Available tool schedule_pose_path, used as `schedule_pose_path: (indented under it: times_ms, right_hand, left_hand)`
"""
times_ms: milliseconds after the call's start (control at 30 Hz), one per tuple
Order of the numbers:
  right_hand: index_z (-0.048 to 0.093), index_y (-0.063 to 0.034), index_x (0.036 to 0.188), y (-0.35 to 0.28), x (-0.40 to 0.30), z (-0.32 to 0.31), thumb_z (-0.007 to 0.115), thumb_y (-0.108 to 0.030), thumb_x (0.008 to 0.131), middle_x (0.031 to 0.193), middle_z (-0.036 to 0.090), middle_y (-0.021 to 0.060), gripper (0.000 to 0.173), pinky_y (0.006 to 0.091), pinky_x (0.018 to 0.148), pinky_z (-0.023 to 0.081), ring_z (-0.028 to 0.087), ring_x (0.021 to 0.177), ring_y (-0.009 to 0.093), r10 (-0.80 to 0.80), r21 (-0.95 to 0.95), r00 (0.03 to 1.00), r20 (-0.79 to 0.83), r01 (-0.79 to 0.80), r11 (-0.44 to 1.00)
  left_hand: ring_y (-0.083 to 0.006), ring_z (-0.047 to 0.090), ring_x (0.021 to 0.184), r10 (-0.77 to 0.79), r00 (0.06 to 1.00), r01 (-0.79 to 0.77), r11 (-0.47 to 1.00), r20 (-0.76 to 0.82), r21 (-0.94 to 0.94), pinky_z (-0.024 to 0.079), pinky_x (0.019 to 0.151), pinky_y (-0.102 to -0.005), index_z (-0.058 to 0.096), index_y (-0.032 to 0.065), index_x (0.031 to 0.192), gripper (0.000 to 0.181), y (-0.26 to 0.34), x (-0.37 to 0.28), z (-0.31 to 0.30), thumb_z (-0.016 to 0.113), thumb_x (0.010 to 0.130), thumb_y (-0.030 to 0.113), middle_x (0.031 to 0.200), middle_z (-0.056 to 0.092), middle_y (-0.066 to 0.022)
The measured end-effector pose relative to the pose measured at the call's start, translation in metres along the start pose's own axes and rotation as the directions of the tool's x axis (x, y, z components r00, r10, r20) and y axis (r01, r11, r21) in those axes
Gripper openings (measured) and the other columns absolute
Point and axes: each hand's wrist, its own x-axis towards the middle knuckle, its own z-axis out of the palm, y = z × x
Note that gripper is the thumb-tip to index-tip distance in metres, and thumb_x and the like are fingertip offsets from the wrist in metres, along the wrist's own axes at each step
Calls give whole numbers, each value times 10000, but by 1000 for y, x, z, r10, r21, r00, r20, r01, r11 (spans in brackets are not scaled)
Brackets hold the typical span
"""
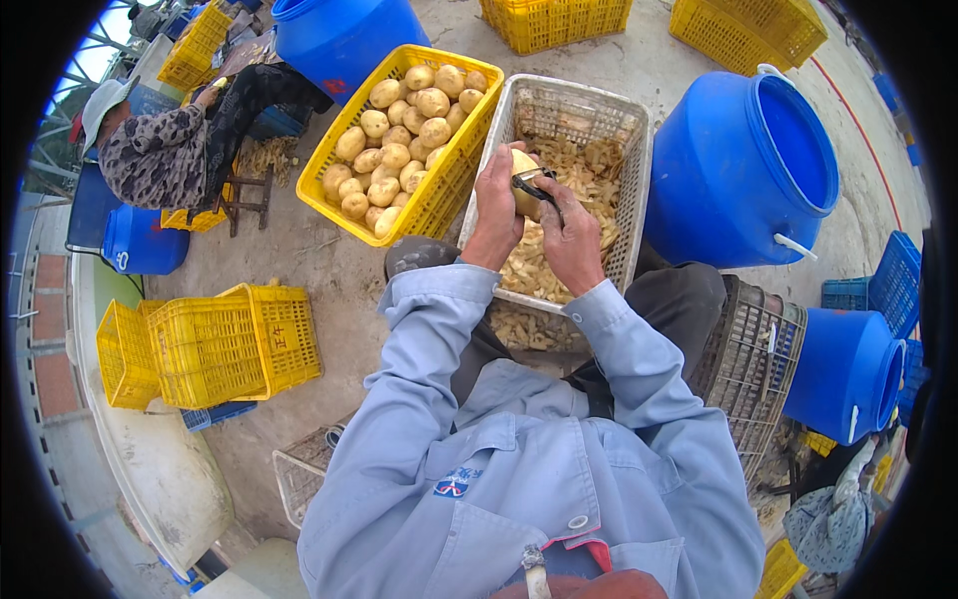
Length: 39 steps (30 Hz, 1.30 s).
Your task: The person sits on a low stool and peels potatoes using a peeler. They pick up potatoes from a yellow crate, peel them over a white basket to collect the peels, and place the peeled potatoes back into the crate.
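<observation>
My left hand (495, 213) grips a potato (526, 166), part of which shows pale, peeled flesh. In my right hand (572, 241) is a black-handled vegetable peeler (533, 180), its blade lying across the potato. Both hands are over a white plastic crate (638, 135) between my knees. Potato peelings (591, 180) cover the bottom of that crate. To its left, a yellow plastic crate (318, 180) is filled with many unpeeled potatoes (395, 156).
Close on the right stands a blue plastic barrel (711, 172); another blue barrel (344, 37) is behind the potatoes. Stacked yellow crates (209, 352) are at left. A grey crate (748, 359) sits by my right leg. A co-worker (157, 161) sits at upper left, another person (831, 517) at lower right.
</observation>
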Motion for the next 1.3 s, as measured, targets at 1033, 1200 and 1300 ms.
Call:
schedule_pose_path:
  times_ms: [1033, 1200, 1300]
  right_hand:
    - [584, -81, 1150, 52, -37, -4, 509, -37, 841, 955, 649, 190, 321, 399, 743, 483, 619, 867, 366, 164, 14, 975, 149, -167, 986]
    - [561, -54, 1191, 37, -17, -12, 467, 61, 838, 1059, 646, 149, 383, 317, 809, 483, 640, 931, 227, 124, 59, 985, 121, -132, 989]
    - [571, -67, 1166, 42, -16, -20, 468, 61, 810, 1081, 639, 148, 393, 327, 849, 479, 637, 980, 271, 222, 199, 970, 101, -238, 951]
  left_hand:
    - [-256, 583, 909, -30, 994, -1, 962, -109, -272, 506, 792, -457, 463, 113, 1152, 434, 25, 19, -9, 473, 929, 486, 997, 572, -85]
    - [-254, 594, 903, -143, 989, 120, 914, -30, -388, 510, 804, -469, 458, 110, 1147, 413, 21, 17, -12, 557, 902, 428, 979, 570, -82]
    - [-255, 598, 897, -132, 991, 118, 927, -16, -357, 514, 798, -473, 465, 105, 1140, 384, 21, 16, -12, 579, 898, 381, 952, 573, -85]
